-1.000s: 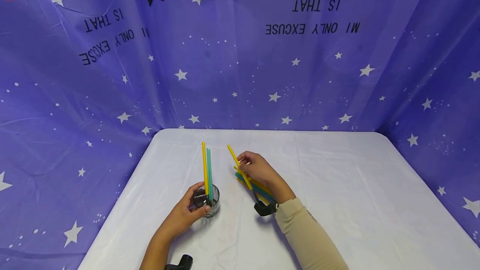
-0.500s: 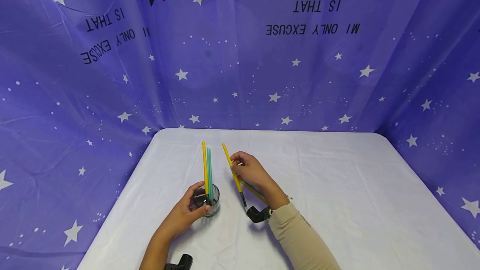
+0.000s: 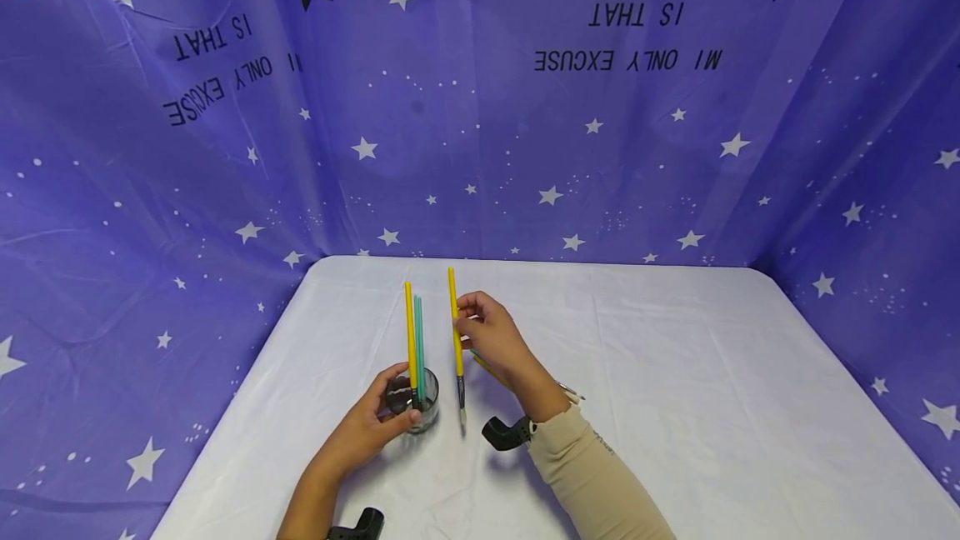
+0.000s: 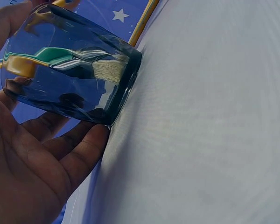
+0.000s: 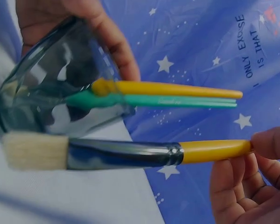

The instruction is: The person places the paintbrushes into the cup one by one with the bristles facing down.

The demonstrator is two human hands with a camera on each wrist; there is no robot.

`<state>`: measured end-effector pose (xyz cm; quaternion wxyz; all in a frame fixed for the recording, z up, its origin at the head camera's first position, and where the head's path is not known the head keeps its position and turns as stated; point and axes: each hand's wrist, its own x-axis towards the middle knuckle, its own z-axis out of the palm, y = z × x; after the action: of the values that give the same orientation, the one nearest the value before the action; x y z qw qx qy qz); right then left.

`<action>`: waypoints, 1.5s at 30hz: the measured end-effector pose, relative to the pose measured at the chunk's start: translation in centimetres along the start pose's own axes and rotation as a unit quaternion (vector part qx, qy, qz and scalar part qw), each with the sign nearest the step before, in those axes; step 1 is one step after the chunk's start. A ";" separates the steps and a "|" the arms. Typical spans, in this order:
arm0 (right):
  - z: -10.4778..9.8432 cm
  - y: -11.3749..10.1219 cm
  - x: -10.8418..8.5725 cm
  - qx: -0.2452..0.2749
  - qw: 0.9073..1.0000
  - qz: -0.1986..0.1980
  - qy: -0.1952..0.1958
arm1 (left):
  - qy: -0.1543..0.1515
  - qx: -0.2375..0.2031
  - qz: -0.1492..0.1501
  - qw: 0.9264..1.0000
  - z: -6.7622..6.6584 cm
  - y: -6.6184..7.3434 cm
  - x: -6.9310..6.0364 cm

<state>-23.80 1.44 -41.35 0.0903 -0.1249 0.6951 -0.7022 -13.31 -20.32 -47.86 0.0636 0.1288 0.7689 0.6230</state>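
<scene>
My left hand point(image 3: 371, 419) grips a clear drinking glass point(image 4: 79, 100) that stands on the white table. Inside it lean a yellow-handled paintbrush point(image 3: 410, 332) and green-handled paintbrushes point(image 3: 421, 340), handles up. Right of the glass, my right hand point(image 3: 495, 340) pinches another yellow paintbrush point(image 3: 457, 340) by its handle. This brush is nearly upright, with its pale flat bristles point(image 5: 35, 151) pointing down. In the right wrist view it passes in front of the glass. Beneath my right hand, more paintbrushes point(image 3: 491, 370) lie on the table, mostly hidden by the hand and wrist.
A white cloth covers the table point(image 3: 675, 407). Purple star-printed curtains point(image 3: 480, 148) hang behind it and along both sides. Black wrist devices point(image 3: 506, 433) show at both wrists.
My right hand has lifted the yellow paintbrush off the pile and moved left toward the glass. The brush has swung from slanted to nearly upright. The left hand and glass stay put.
</scene>
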 end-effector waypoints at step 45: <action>3.9 -1.0 -2.2 -0.006 0.997 -0.078 -0.004 | 0.001 0.010 -0.007 1.000 -0.1 -0.2 0.1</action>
<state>-20.48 -1.60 -40.42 0.0371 -0.1824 0.6870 -0.7024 -13.50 -20.41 -48.03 0.0655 0.1237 0.7763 0.6147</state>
